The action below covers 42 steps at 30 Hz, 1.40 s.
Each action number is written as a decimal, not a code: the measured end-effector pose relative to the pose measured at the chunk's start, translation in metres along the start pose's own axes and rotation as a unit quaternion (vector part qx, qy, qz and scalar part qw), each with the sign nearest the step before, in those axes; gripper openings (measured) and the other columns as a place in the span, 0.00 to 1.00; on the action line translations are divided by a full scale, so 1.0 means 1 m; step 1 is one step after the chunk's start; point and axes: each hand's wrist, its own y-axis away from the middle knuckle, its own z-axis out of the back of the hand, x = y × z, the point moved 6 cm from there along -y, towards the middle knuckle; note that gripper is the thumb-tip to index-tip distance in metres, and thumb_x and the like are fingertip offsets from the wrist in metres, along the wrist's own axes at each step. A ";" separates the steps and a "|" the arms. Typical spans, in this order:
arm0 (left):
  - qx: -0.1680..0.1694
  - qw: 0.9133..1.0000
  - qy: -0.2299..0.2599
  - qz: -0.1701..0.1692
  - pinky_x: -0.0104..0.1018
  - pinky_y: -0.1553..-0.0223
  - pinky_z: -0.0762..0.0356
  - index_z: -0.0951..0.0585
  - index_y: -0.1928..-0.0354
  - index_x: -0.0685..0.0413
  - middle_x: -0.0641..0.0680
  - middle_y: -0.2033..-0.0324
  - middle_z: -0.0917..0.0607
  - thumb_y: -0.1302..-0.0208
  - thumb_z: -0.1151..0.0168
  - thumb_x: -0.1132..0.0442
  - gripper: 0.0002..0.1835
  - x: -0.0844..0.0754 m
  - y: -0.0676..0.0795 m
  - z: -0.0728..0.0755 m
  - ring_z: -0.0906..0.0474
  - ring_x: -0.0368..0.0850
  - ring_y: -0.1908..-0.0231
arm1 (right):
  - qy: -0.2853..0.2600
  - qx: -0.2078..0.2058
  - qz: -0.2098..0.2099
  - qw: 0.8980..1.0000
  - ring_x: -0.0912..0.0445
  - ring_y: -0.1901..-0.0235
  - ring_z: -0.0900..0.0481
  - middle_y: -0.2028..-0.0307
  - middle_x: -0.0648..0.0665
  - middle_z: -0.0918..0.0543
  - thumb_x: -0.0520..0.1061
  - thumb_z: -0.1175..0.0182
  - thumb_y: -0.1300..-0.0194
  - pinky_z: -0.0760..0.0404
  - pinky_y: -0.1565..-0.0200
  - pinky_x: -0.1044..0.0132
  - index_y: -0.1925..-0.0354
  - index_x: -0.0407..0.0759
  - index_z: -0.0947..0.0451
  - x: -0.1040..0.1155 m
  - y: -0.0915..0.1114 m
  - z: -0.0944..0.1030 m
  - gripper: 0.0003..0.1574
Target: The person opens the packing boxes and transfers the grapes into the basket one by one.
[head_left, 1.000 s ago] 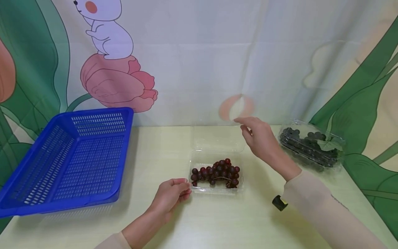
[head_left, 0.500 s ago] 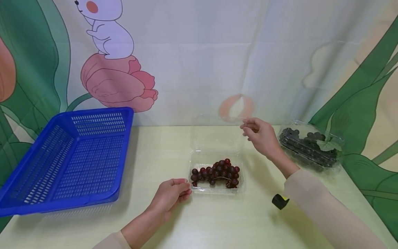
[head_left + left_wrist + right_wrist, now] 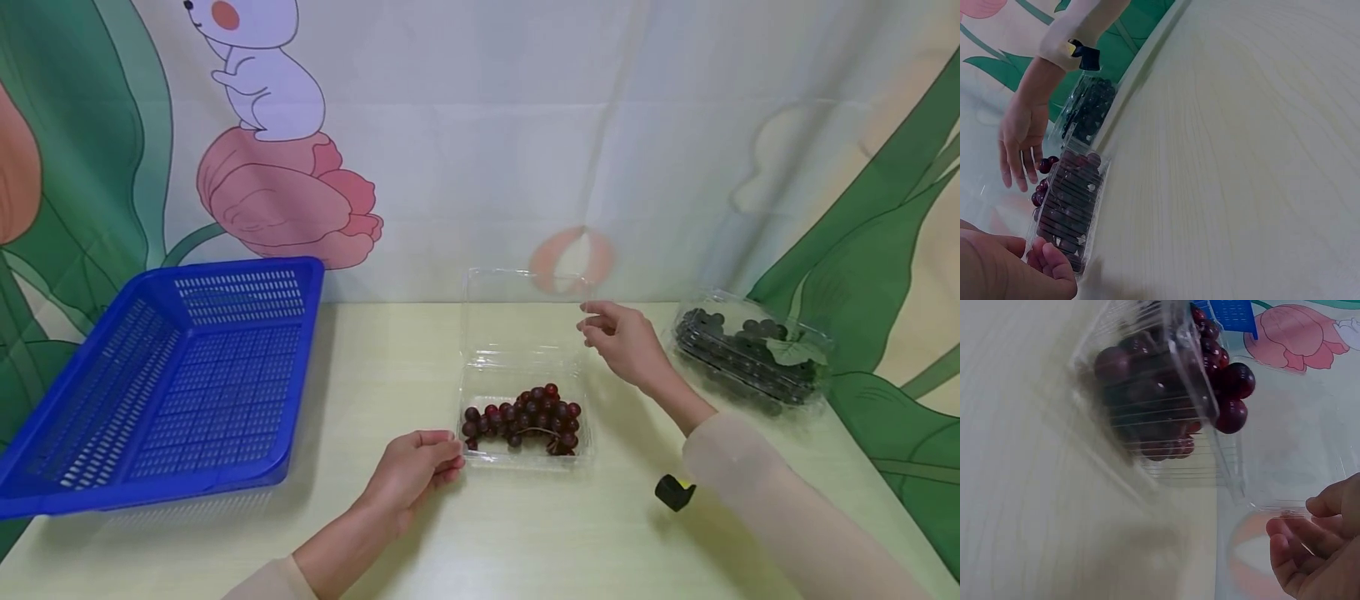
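Note:
A bunch of dark red grapes [image 3: 528, 417] lies in a clear plastic clamshell container [image 3: 525, 460], whose raised lid [image 3: 517, 321] stands at the back. My left hand [image 3: 412, 471] pinches the container's front left corner between thumb and fingers; the left wrist view shows the same grip from the side. At the lid's right edge is my right hand [image 3: 626, 346]. In the right wrist view its thumb [image 3: 1329, 497] and curled fingers meet at the lid's rim. Grapes show through the ribbed container wall [image 3: 1166, 419].
A blue perforated basket [image 3: 225, 400] stands on the table's left. At the back right sits another clear container of dark grapes with a leaf [image 3: 750, 354]. A printed curtain [image 3: 450, 167] hangs behind the table.
My right hand has come down along the lid's right side, nearer to me. The lid's upper edge has risen in the head view. The left hand keeps its place.

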 end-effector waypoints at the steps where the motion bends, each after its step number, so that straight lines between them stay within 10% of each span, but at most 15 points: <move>1: 0.000 1.000 0.001 0.000 0.31 0.59 0.18 0.27 0.42 0.75 0.61 0.58 0.18 0.27 0.40 0.72 0.17 0.000 0.000 0.000 0.20 0.43 0.63 | 0.008 0.004 -0.002 1.000 0.41 0.53 0.14 0.46 0.31 0.15 0.37 0.45 0.23 0.21 0.65 0.65 0.28 0.34 0.31 -0.001 0.001 -0.001 0.28; 12: 0.003 1.000 0.005 -0.003 0.30 0.59 0.18 0.27 0.42 0.75 0.61 0.58 0.17 0.27 0.40 0.72 0.17 -0.001 0.002 0.000 0.20 0.43 0.64 | 0.051 0.086 -0.037 0.994 0.44 0.64 0.13 0.55 0.33 0.12 0.37 0.43 0.25 0.17 0.69 0.60 0.30 0.29 0.33 -0.014 0.016 -0.020 0.29; 19: 0.003 1.000 0.007 -0.005 0.29 0.61 0.19 0.28 0.43 0.75 0.60 0.59 0.17 0.28 0.40 0.72 0.17 -0.001 0.003 -0.001 0.20 0.43 0.64 | 0.000 0.082 -0.048 0.995 0.43 0.70 0.14 0.61 0.32 0.12 0.34 0.42 0.27 0.12 0.66 0.49 0.33 0.25 0.31 -0.018 0.020 -0.023 0.28; 42: -0.015 0.999 0.028 -0.004 0.31 0.57 0.17 0.29 0.41 0.78 0.63 0.58 0.18 0.28 0.41 0.74 0.18 0.001 0.005 -0.004 0.20 0.44 0.63 | -0.177 0.076 -0.150 0.970 0.57 0.76 0.17 0.63 0.31 0.15 0.36 0.41 0.25 0.15 0.72 0.66 0.37 0.17 0.32 -0.032 0.038 -0.028 0.26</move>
